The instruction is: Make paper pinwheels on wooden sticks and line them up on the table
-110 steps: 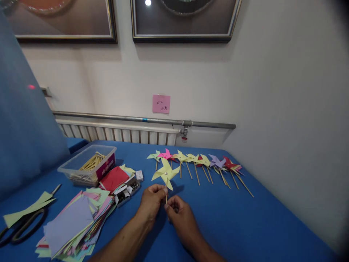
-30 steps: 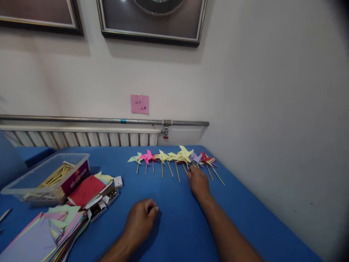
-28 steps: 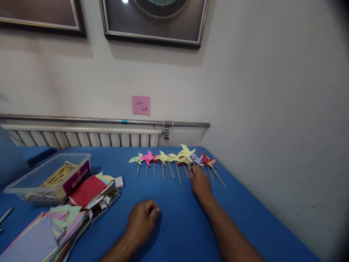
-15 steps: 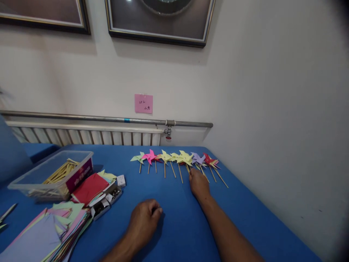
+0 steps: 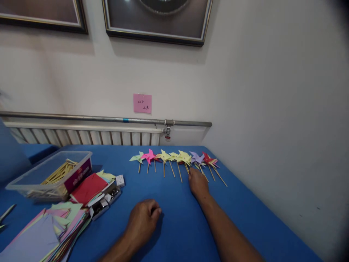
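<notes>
My right hand is closed around the lower end of a pinwheel's wooden stick at the far side of the table. Above those fingers sits a yellow paper pinwheel, its stick running down into the grip. To the left lie more pinwheels, among them a pink one and a pale green one. A purple pinwheel and a red one lie to the right, overlapping others. My left hand rests curled on the blue cloth, nothing visible in it.
At left stands a clear plastic box of wooden sticks. Beside it are red paper squares, small open boxes of metal pins, a small white box and a stack of coloured paper. Scissors lie at the left edge.
The view has shifted very slightly. Both hands and the pinwheels stay in about the same places, with the right hand still on the stick.
</notes>
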Motion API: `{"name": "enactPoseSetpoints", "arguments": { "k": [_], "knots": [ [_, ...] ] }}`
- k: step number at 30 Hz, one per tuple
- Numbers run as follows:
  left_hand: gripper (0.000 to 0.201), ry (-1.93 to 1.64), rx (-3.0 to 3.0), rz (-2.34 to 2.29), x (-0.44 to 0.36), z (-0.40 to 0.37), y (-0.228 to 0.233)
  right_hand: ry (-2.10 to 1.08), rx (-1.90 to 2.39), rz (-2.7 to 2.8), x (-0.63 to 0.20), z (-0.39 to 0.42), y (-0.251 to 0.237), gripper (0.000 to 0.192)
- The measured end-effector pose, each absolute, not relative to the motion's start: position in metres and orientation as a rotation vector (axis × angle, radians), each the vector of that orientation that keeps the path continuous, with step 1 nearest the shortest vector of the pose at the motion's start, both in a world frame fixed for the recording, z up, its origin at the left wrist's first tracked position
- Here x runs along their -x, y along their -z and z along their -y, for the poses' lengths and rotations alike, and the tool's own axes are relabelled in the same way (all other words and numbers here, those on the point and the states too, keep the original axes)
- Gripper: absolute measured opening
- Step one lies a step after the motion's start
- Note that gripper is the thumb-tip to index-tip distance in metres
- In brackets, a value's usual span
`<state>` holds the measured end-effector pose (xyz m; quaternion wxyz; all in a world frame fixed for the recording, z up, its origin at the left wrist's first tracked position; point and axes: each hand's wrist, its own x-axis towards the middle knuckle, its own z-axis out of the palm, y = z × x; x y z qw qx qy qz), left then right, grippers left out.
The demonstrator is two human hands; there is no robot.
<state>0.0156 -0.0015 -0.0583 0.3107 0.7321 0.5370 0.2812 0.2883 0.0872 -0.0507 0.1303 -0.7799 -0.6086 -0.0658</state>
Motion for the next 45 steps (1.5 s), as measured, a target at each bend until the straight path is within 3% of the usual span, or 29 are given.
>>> {"name": "enactPoseSetpoints", "arguments": {
  "k": [45],
  "knots": [
    [0.022,-0.727,-1.957,-1.423,-0.017,0.004,0.054,0.262,2.142,1.787,-0.280,-0.079,0.037,0.018]
  ]
}}
